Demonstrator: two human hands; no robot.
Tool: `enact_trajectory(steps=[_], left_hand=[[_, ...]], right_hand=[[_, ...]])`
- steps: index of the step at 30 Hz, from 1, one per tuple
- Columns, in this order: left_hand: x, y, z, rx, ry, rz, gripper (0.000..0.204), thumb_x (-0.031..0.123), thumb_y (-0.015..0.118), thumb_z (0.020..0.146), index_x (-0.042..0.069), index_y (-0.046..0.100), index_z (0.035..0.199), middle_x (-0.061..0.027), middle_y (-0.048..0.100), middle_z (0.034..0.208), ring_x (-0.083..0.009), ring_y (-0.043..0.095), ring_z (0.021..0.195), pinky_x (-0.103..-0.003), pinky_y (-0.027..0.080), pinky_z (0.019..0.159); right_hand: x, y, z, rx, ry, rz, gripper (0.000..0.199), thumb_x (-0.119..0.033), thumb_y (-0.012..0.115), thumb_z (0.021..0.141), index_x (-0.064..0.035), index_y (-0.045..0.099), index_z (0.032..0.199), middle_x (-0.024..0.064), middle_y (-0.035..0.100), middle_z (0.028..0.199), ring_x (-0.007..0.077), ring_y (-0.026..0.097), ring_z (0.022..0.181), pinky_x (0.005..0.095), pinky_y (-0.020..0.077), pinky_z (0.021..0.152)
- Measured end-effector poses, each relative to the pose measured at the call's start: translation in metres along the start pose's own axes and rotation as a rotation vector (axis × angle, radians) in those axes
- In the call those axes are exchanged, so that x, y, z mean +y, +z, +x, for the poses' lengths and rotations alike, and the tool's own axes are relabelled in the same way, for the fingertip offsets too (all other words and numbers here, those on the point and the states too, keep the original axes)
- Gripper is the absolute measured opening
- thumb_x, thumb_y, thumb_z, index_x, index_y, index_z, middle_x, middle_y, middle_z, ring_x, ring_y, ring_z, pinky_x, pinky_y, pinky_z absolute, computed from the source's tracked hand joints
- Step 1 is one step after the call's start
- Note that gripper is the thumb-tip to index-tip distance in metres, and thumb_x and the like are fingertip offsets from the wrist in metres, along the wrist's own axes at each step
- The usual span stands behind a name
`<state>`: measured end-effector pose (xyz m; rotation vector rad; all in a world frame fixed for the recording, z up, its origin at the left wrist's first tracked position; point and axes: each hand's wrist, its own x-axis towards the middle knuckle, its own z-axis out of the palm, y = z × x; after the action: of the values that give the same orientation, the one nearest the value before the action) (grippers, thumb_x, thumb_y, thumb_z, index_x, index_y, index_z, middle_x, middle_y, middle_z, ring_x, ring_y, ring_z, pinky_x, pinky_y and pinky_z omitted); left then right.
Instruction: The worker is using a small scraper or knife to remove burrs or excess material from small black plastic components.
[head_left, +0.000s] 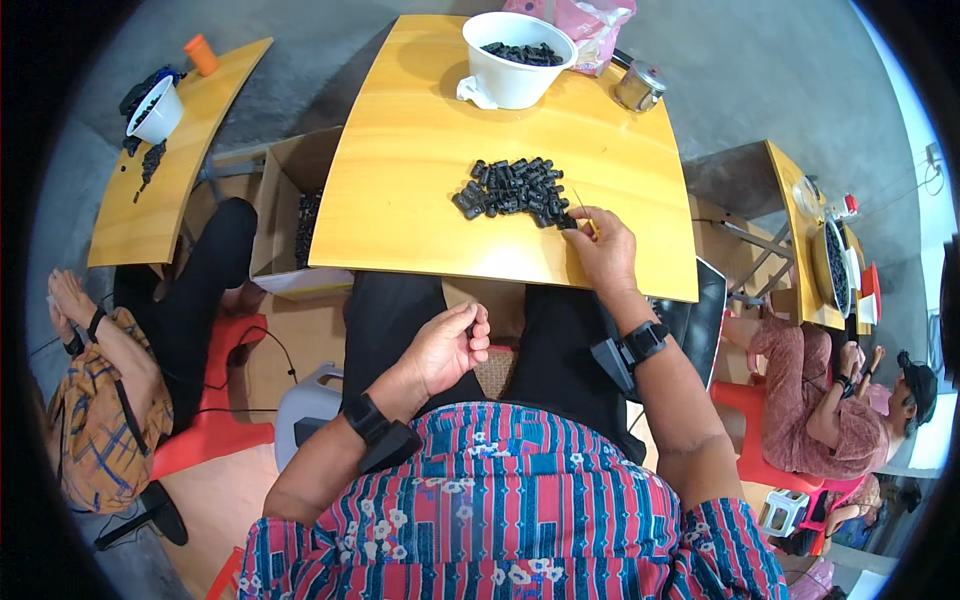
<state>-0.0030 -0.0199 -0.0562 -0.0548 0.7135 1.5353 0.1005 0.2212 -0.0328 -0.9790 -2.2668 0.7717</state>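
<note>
Right hand: our right hand [603, 250] rests on the near right part of the yellow table [420, 200], fingers drawn together, pinching a thin pale stick [583, 212] at the edge of the pile.
Pile: a heap of small black plastic parts [514, 188] lies on the table's middle, just beside and touching the right fingertips.
Left hand: our left hand [450, 345] sits lower, over our lap and off the table, curled into a loose fist; we cannot tell whether a small dark bit is nipped at the fingertips.
Wrists: a black band with a small box is strapped on each wrist.
Bucket: a white bucket [515, 60] holding more black parts stands at the table's far edge, well apart from the pile.
Beside it: a pink bag [590, 25] and a small metal pot [640, 85] at the far right corner.
Left of table: a cardboard box [290, 215] with black parts inside, on the floor.
Farther out: a second table [170, 170] at the left with a white bowl [155, 112]; people sit on red chairs at both sides.
</note>
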Motion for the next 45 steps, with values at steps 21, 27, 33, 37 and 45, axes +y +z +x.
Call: enact_trajectory(steps=[21, 27, 33, 37, 45], left_hand=[[-0.003, 0.013, -0.003, 0.022, -0.038, 0.131, 0.019, 0.026, 0.048, 0.098, 0.010, 0.052, 0.088, 0.0018, 0.048, 0.075, -0.0094, 0.045, 0.064, -0.023, 0.040, 0.059], [0.001, 0.011, 0.001, -0.073, -0.052, 0.163, 0.016, 0.024, 0.049, 0.098, 0.010, 0.053, 0.091, 0.0017, 0.049, 0.074, -0.0103, 0.046, 0.065, -0.024, 0.042, 0.060], [0.005, 0.033, -0.006, -0.065, 0.015, 0.275, 0.016, 0.026, 0.049, 0.098, 0.011, 0.054, 0.094, 0.0036, 0.047, 0.073, -0.0063, 0.043, 0.064, -0.023, 0.040, 0.060], [0.006, 0.058, -0.009, -0.030, 0.170, 0.468, 0.020, 0.025, 0.055, 0.095, 0.010, 0.056, 0.108, 0.0059, 0.049, 0.086, -0.0031, 0.045, 0.075, -0.021, 0.039, 0.065], [0.010, 0.072, -0.016, 0.050, 0.372, 0.537, 0.020, 0.021, 0.060, 0.092, 0.008, 0.058, 0.107, 0.0040, 0.051, 0.091, -0.0013, 0.044, 0.075, -0.017, 0.038, 0.061]], right_hand=[[0.010, -0.015, -0.014, 0.061, -0.093, -0.188, 0.017, -0.004, 0.058, 0.069, -0.0009, 0.057, 0.085, 0.0211, 0.059, 0.079, 0.0390, 0.059, 0.080, 0.0449, 0.0482, 0.075], [0.017, -0.018, -0.014, 0.085, -0.092, -0.046, 0.018, -0.003, 0.058, 0.067, -0.0016, 0.055, 0.085, 0.0243, 0.060, 0.079, 0.0446, 0.058, 0.077, 0.0455, 0.0491, 0.072], [-0.006, -0.028, -0.033, -0.042, 0.097, 0.226, 0.023, -0.004, 0.066, 0.072, -0.0016, 0.057, 0.093, 0.0110, 0.062, 0.075, 0.0207, 0.062, 0.070, 0.0311, 0.0499, 0.066], [-0.044, -0.036, -0.055, -0.166, 0.113, 0.581, 0.026, 0.000, 0.069, 0.074, -0.0025, 0.056, 0.096, 0.0005, 0.055, 0.079, 0.0076, 0.055, 0.075, 0.0223, 0.0477, 0.067], [-0.091, -0.035, -0.073, -0.329, 0.020, 0.634, 0.027, 0.004, 0.069, 0.074, -0.0023, 0.056, 0.097, 0.0003, 0.055, 0.083, 0.0058, 0.054, 0.082, 0.0207, 0.0486, 0.071]])
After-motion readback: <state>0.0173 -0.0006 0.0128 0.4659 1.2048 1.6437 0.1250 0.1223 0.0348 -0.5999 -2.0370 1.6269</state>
